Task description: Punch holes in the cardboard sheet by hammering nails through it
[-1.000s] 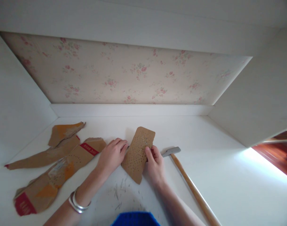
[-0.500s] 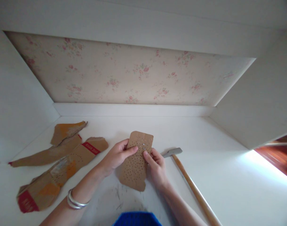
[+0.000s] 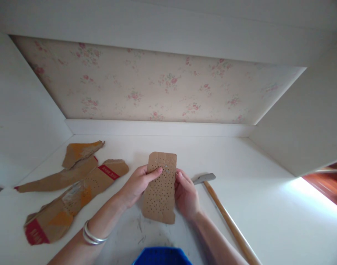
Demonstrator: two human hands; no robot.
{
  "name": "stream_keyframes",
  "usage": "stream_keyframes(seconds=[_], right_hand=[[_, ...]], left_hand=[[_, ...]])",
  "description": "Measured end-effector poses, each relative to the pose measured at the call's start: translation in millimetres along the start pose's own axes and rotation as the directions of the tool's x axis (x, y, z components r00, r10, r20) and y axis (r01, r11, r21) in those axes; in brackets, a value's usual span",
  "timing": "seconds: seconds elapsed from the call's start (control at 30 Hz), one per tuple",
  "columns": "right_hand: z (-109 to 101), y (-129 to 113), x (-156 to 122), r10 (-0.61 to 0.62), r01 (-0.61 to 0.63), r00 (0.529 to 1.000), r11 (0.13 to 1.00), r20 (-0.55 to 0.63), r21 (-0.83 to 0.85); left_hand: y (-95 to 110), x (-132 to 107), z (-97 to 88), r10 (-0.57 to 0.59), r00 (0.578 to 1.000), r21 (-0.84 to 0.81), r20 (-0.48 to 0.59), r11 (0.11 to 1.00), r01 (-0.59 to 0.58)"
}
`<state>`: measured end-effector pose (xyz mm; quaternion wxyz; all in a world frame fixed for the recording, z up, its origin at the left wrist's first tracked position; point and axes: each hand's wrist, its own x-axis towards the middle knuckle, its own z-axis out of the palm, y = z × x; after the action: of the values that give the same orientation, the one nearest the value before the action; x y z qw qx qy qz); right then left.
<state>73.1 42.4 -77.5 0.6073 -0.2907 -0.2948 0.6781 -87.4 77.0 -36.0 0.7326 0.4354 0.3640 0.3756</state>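
A piece of brown cardboard (image 3: 159, 191), punched with many small holes, is held upright above the white surface. My left hand (image 3: 137, 184) grips its left edge, thumb laid across the front. A few small shiny spots sit near the thumb tip. My right hand (image 3: 187, 191) is at the right edge with thumb and fingers pinched together; what they hold, if anything, is too small to make out. Just right of that hand lies a hammer (image 3: 223, 209) with a grey head and a long wooden handle.
Torn cardboard pieces (image 3: 58, 213) with red print and orange tape lie on the left. A blue perforated container (image 3: 162, 257) stands at the bottom edge. Dark bits and scuffs mark the white surface (image 3: 124, 228). White panels rise on both sides, with floral wallpaper (image 3: 168, 95) behind.
My right thumb has come off the cardboard's front, and the right hand has shifted to its right edge. The cardboard has turned slightly more upright. The left hand still holds it.
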Motion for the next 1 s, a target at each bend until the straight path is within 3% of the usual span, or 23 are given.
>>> stream_keyframes(seconds=[0.2,0.4,0.6,0.67,0.77,0.83,1.0], right_hand=[[1,-2,3,0.129,-0.133,0.99,0.988,0.053,0.073],[5,-5,0,0.29,-0.311,0.946,0.938,0.143,0.155],[5,-7,0,0.335,-0.363,0.93,0.906,0.154,0.217],[5,-7,0,0.311,-0.333,0.941,0.918,0.134,0.213],[7,-8,0,0.28,-0.294,0.955,0.938,0.099,0.184],[7,-8,0,0.279,-0.288,0.957,0.944,0.076,0.162],[5,-6,0,0.24,-0.243,0.97,0.96,0.034,0.143]], left_hand=[[-1,-1,2.5,0.036,0.997,0.075,-0.072,0.997,-0.03],[2,-2,5.5,0.09,0.992,0.165,-0.084,0.983,-0.075],[-2,-2,7.7,0.294,0.952,0.247,-0.083,0.932,-0.267],[-4,-1,8.1,0.368,0.928,0.371,-0.062,0.871,-0.321],[-6,1,8.5,0.465,0.885,0.673,-0.001,0.655,-0.343],[-7,2,8.5,0.502,0.865,0.776,0.002,0.545,-0.318],[-9,2,8.9,0.514,0.858,0.783,0.001,0.533,-0.32]])
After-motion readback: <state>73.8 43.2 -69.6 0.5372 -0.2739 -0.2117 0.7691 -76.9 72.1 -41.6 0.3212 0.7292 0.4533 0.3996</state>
